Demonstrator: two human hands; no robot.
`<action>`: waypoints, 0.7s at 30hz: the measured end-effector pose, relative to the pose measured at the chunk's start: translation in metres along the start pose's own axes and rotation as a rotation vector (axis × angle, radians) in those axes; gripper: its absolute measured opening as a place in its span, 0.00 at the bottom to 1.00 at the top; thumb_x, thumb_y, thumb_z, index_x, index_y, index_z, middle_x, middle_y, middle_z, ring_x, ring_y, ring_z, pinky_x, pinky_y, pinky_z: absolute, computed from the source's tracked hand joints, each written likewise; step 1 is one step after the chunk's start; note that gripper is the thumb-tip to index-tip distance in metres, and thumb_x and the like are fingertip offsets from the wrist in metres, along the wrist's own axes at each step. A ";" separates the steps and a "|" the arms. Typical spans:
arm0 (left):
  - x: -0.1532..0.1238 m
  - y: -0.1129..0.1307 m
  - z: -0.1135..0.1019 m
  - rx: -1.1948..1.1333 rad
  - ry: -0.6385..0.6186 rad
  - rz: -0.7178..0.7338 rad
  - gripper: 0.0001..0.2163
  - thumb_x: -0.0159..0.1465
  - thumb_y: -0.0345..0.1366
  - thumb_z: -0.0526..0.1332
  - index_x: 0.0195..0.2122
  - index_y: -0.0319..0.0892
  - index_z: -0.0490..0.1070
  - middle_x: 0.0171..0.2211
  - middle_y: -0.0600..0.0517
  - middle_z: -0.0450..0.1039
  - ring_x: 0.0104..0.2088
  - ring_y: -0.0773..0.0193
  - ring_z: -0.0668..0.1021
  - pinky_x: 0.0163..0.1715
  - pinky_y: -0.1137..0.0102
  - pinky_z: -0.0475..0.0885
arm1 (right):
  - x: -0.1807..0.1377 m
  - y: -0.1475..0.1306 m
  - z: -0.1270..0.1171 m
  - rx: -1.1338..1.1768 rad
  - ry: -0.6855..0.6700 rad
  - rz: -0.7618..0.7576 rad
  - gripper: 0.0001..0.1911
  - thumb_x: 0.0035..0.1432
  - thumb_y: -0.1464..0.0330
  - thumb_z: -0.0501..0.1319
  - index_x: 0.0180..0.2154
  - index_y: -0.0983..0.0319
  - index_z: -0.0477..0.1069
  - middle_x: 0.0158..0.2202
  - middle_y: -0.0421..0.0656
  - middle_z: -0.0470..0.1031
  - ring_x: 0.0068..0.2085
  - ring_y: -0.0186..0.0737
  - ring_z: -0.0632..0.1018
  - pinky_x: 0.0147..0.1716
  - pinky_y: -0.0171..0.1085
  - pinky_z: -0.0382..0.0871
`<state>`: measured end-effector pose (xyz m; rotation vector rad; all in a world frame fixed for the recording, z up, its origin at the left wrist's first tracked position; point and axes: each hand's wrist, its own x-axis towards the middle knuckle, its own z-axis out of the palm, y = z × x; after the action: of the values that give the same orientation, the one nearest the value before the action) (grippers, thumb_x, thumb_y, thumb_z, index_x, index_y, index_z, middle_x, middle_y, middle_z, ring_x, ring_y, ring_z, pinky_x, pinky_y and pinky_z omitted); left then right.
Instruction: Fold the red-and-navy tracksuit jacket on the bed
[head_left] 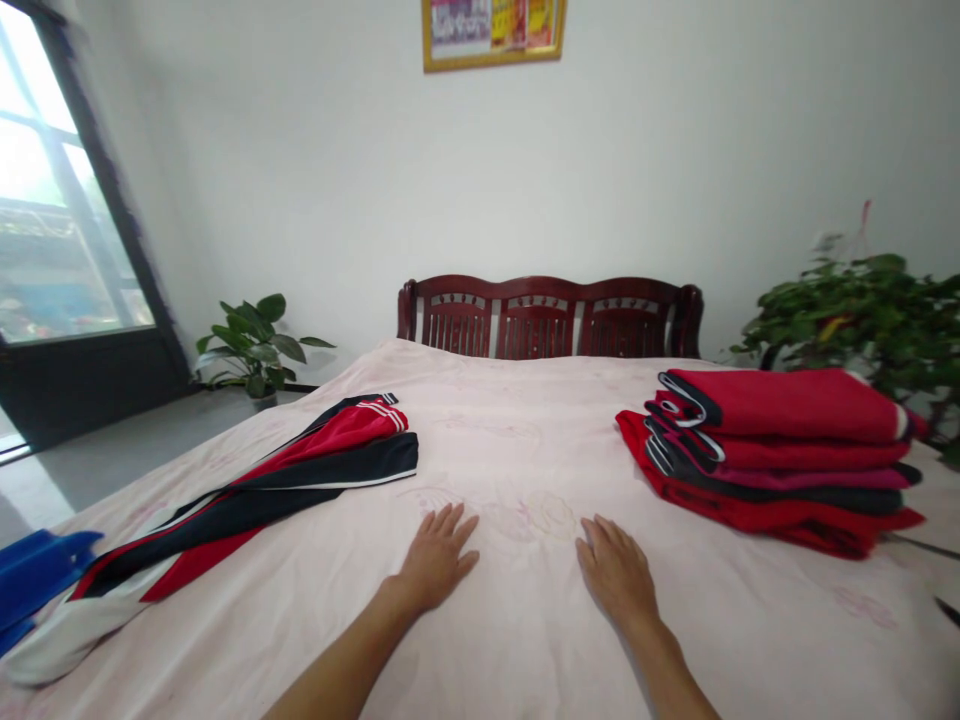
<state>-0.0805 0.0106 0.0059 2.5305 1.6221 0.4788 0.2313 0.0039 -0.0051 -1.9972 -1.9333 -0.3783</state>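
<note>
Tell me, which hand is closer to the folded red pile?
Right. The right hand lies flat on the sheet beside the folded red pile, not touching; the left hand lies farther off, nearer the unfolded garment.

Bare sheet (525, 440) lies open between the trousers (300, 475) and folded stack (780, 455).

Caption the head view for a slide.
Left hand and right hand flat on pale pink bed sheet, between long red, black and white garment and stack of folded red garments.

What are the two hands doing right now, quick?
Left hand: open, flat on the pale pink bedsheet, holding nothing.
Right hand: open, flat on it, holding nothing.
</note>
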 end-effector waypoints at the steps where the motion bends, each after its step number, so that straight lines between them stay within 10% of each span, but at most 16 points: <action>1: -0.001 -0.011 -0.002 0.047 0.014 -0.056 0.25 0.69 0.45 0.53 0.67 0.48 0.60 0.69 0.44 0.56 0.69 0.48 0.58 0.66 0.49 0.52 | 0.000 0.000 0.000 0.006 0.009 -0.001 0.21 0.66 0.66 0.49 0.55 0.64 0.72 0.58 0.52 0.72 0.60 0.50 0.71 0.60 0.47 0.60; 7: -0.004 -0.053 -0.003 0.278 0.105 -0.365 0.25 0.70 0.45 0.50 0.66 0.44 0.61 0.68 0.42 0.58 0.68 0.47 0.60 0.65 0.50 0.55 | 0.001 0.000 -0.001 0.039 0.032 0.002 0.19 0.65 0.67 0.51 0.53 0.64 0.72 0.57 0.51 0.73 0.58 0.49 0.72 0.59 0.47 0.61; 21: -0.006 -0.058 0.004 0.250 0.195 -0.358 0.22 0.70 0.41 0.51 0.64 0.44 0.65 0.66 0.41 0.62 0.67 0.48 0.62 0.64 0.51 0.56 | 0.002 0.002 0.002 0.047 0.070 0.000 0.19 0.65 0.67 0.51 0.52 0.62 0.74 0.55 0.50 0.75 0.57 0.47 0.72 0.58 0.44 0.62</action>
<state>-0.1317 0.0305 -0.0130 2.3278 2.2791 0.5238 0.2333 0.0061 -0.0064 -1.9281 -1.8826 -0.3939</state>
